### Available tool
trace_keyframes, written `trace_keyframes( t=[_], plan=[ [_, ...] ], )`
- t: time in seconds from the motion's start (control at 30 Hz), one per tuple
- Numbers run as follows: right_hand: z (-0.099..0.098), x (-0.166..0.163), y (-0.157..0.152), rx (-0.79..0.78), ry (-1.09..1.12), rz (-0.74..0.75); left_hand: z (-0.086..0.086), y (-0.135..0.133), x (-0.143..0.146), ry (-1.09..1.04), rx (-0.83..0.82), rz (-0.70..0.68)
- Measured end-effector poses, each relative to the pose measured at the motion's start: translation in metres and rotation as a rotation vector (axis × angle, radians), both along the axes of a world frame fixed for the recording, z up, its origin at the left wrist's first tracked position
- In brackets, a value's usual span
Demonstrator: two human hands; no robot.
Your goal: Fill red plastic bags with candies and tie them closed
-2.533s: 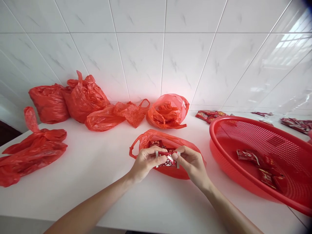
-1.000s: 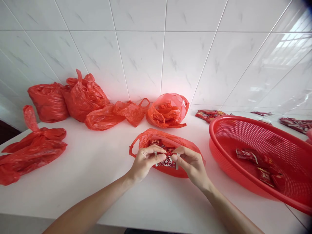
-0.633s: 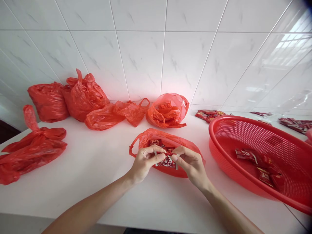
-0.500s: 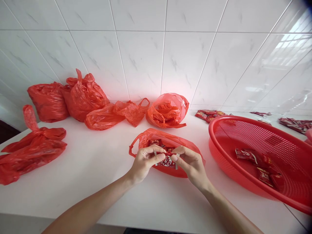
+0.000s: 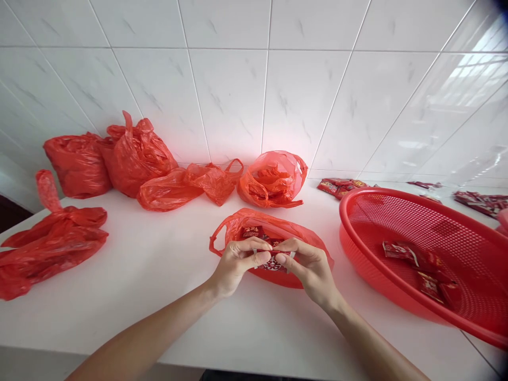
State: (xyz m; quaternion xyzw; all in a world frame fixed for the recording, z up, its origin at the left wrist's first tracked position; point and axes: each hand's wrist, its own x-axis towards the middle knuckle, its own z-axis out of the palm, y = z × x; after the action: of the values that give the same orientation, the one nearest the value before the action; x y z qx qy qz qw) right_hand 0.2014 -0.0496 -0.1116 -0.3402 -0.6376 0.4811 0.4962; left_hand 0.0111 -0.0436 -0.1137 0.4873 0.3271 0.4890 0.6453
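Between both hands is a small red packet [image 5: 273, 263] with a white pattern and pale ends. My left hand [image 5: 242, 262] pinches its upper edge between thumb and fingers. The same edge is pinched by my right hand [image 5: 307, 264], close beside the left. Beneath the hands lies a red plastic bag [image 5: 297, 227] with its mouth open on the white counter. Inside the bag are several dark red packets [image 5: 253, 232], partly hidden by my fingers.
To the right stands a red perforated basket [image 5: 369, 211] holding several red packets [image 5: 431, 288]. More packets [image 5: 339, 187] lie behind it. Filled red bags [image 5: 137, 159] stand along the tiled wall, loose red bags [image 5: 273, 180] beside them. A knotted bag [image 5: 59, 238] sits at the left.
The packet has tilted and its printed face shows less. My right-hand fingers have shifted slightly left, nearer my left fingertips. The bags and basket have stayed in place.
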Motion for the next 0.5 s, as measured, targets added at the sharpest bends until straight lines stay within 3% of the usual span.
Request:
trace_keyframes(
  t=[0.3, 0.5],
  plan=[
    [0.0036, -0.0012, -0.0008, -0.077, 0.052, 0.025, 0.0032, 0.0007, -0.0006, -0.101, -0.157, -0.080],
    [0.0024, -0.0005, -0.0001, -0.123, 0.099, 0.000, 0.0051, 0.0023, -0.0007, -0.013, -0.093, -0.061]
  ],
)
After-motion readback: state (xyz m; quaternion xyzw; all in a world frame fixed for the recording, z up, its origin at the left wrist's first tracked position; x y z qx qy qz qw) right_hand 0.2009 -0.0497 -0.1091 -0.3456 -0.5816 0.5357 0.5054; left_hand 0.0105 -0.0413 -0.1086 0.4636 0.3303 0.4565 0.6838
